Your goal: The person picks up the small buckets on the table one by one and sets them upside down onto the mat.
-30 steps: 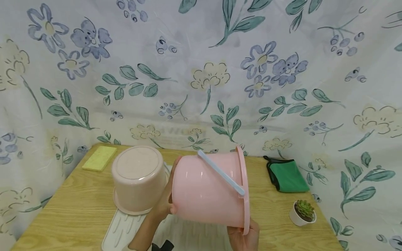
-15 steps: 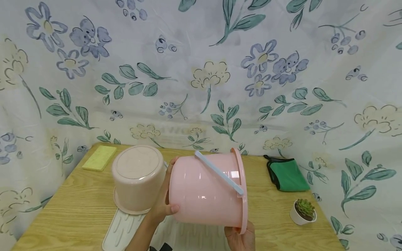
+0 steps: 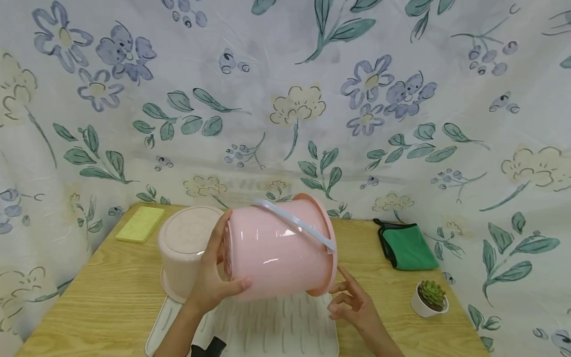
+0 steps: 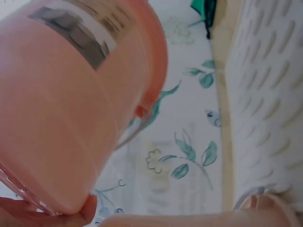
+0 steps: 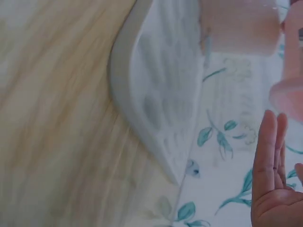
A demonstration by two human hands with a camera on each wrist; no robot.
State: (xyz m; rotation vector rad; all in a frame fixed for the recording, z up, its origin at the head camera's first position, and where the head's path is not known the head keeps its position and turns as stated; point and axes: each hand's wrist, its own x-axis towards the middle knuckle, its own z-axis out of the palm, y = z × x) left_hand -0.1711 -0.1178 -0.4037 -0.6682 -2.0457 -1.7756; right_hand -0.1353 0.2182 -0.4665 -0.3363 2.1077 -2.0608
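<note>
A pink bucket (image 3: 276, 253) is held tilted on its side above a white ridged tray (image 3: 267, 332), its rim pointing right. My left hand (image 3: 209, 280) grips it at the base end, thumb on the near side. The bucket's light blue handle (image 3: 296, 223) lies slantwise across its upper side. My right hand (image 3: 359, 310) is below and right of the rim, fingers extended, the fingertips at or near it; contact cannot be told. In the right wrist view that hand (image 5: 270, 179) holds nothing. The left wrist view shows a label on the bucket (image 4: 52, 123).
A beige bucket (image 3: 176, 258) stands upside down on the tray's left part, behind my left hand. A yellow sponge cloth (image 3: 141, 224) lies at the back left. On the right are a folded green cloth (image 3: 409, 248) and a small potted succulent (image 3: 429, 299). A floral curtain (image 3: 285, 99) hangs behind.
The pink bucket has moved left and slightly up with my left hand, and its rim end has turned away. My right hand has let go of the rim and moved slightly right.
</note>
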